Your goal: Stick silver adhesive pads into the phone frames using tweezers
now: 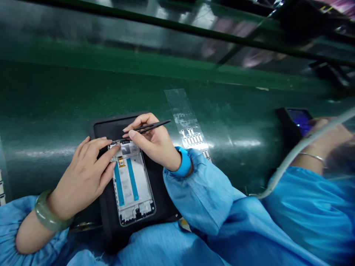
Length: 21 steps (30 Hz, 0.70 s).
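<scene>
Right hand (156,142) is closed around black tweezers (149,126), tips at the far end of the phone frame (132,181). Left hand (84,173), open, should be kept flat on the frame's left edge while the tips are lowered slowly.

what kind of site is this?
Likely a phone assembly line: a phone frame on a black mat, tweezers in the right hand, a strip of small parts, blue smock sleeves.

Glossy green workbench (55,92) with a dark rail (177,26) above, perhaps reflecting overhead light.
</scene>
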### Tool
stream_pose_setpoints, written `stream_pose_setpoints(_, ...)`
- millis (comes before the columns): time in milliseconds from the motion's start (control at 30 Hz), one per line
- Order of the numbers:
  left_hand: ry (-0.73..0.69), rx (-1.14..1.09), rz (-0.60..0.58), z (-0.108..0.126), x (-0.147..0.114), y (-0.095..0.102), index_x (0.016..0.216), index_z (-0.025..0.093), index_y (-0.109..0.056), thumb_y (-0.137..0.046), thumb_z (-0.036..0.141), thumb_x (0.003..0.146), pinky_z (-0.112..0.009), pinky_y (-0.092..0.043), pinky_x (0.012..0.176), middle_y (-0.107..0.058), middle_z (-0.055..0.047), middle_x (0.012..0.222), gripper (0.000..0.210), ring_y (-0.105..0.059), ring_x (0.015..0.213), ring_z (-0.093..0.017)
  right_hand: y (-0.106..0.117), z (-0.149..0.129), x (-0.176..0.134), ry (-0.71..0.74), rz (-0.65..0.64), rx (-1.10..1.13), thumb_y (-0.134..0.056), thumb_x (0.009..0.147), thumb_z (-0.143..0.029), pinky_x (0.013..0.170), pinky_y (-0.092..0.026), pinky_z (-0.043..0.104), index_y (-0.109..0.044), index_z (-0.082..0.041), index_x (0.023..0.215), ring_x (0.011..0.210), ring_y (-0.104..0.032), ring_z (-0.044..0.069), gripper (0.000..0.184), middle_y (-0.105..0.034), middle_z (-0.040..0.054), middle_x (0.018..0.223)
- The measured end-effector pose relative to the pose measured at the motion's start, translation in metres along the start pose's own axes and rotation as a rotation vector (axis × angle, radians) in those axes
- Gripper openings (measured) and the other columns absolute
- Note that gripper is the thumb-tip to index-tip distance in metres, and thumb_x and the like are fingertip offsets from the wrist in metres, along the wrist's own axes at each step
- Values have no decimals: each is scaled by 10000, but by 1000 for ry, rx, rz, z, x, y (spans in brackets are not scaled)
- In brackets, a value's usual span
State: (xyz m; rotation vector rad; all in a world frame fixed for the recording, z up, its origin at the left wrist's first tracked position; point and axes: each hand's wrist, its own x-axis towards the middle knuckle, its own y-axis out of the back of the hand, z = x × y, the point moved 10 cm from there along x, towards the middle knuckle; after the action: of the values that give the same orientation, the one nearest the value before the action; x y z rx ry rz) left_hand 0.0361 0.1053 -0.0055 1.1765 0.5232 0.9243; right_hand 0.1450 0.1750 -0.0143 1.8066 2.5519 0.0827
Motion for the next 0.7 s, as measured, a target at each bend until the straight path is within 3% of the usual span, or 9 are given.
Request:
stream_pose_setpoints(267,16,7,4,1,2,1,1257,155,-480,-410,241,903,-539,-342,1025,-461,-131,1219,371,-430,1177,-288,-2,-8,0,39,-11,-165,-548,837,-278,641,-521,236,-470,-181,876,735,-614,104,131,-578,14,847)
stream_pose_setpoints(700,19,2,12,2,3,3,1252,148,-482,-422,228,891,-539,-350,1020,-472,-136,1211,374,-436,1177,-295,-8,-33,-7,237,28,-435,-521,808,-141,699,-504,227,-501,-188,839,773,-603,100,60,-590,0,835)
